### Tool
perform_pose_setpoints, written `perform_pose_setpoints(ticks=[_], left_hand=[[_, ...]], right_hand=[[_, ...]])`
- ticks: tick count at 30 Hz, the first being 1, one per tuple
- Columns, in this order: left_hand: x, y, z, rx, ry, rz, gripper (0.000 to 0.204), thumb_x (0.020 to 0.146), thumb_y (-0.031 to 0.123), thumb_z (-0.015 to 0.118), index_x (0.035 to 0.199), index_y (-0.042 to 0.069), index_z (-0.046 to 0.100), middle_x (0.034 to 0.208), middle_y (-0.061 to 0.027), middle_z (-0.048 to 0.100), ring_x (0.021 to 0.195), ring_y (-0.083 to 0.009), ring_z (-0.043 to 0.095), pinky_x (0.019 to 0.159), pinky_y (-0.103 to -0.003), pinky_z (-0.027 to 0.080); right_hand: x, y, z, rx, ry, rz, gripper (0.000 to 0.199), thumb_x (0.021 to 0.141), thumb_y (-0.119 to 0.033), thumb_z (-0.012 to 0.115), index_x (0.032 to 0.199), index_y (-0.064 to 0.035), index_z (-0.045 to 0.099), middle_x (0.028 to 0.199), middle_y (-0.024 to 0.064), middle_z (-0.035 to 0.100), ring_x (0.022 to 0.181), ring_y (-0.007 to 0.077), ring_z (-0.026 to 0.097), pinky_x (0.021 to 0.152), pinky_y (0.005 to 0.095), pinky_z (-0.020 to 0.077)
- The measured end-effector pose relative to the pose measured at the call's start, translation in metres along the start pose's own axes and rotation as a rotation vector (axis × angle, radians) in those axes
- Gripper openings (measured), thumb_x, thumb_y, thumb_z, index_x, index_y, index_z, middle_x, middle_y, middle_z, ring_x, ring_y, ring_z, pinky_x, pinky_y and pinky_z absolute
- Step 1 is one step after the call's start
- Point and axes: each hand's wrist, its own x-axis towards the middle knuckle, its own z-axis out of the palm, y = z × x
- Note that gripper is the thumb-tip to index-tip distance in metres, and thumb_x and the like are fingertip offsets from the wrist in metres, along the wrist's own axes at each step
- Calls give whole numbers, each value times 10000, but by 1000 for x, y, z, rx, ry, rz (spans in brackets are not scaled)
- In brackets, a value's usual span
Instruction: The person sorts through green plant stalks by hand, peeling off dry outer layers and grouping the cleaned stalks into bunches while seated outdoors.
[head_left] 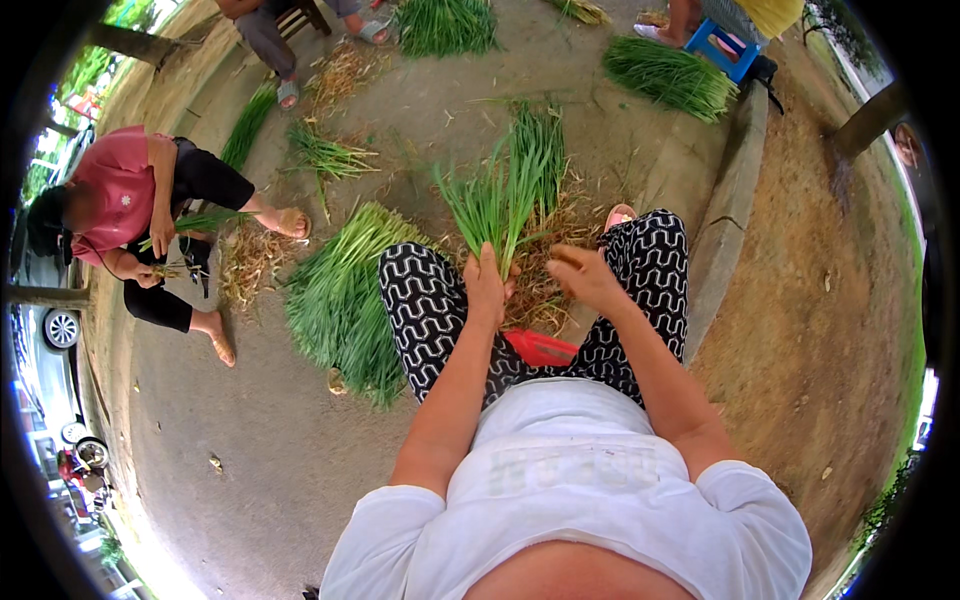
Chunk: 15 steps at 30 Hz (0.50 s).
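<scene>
My left hand (485, 287) is closed around the lower ends of a bunch of green chives (497, 200), whose leaves fan out away from me between my knees. My right hand (590, 280) is just to the right of the bunch and apart from it. Its fingers are bent a little and spread, and I see nothing in them. Beneath my hands lie dry brown trimmings (545, 305). Just beyond the held bunch, a smaller pile of chives (540, 135) rests on the ground. A large heap of chives (350, 300) lies beside my left knee.
A red object (540, 347) shows between my thighs. On the left, a seated person in a pink shirt (115, 185) handles chives. Other people sit at the far side near more chive piles (670, 78) and a blue stool (722, 50). A concrete curb (722, 235) runs along my right.
</scene>
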Motion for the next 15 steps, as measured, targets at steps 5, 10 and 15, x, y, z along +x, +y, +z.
perform_pose_setpoints(ticks=[5, 10, 15], left_hand=[[-1, -1, -2, 96, -24, 35, 265, 945, 295, 369, 924, 45, 456, 624, -54, 501, 399, -101, 390, 353, -227, 316], [-6, -1, 2, 363, -54, 160, 276, 938, 278, 397, 1012, 22, 471, 757, -38, 507, 553, -88, 450, 435, -221, 361], [10, -23, -14, 625, -36, 438, 274, 937, 263, 396, 1030, 19, 483, 778, -30, 513, 561, -83, 457, 450, -224, 381]], right_hand=[[1, -5, 26, 13, -149, -61, 407, 840, -295, 575, 1042, 59, 573, 786, 80, 623, 719, 131, 561, 637, 299, 440], [11, -1, 28, -245, -61, -163, 324, 837, -285, 538, 802, 28, 612, 653, 152, 590, 604, 239, 566, 577, 354, 422], [6, -7, 28, -401, -5, -267, 292, 824, -248, 530, 736, 24, 588, 604, 187, 534, 550, 323, 523, 549, 390, 412]])
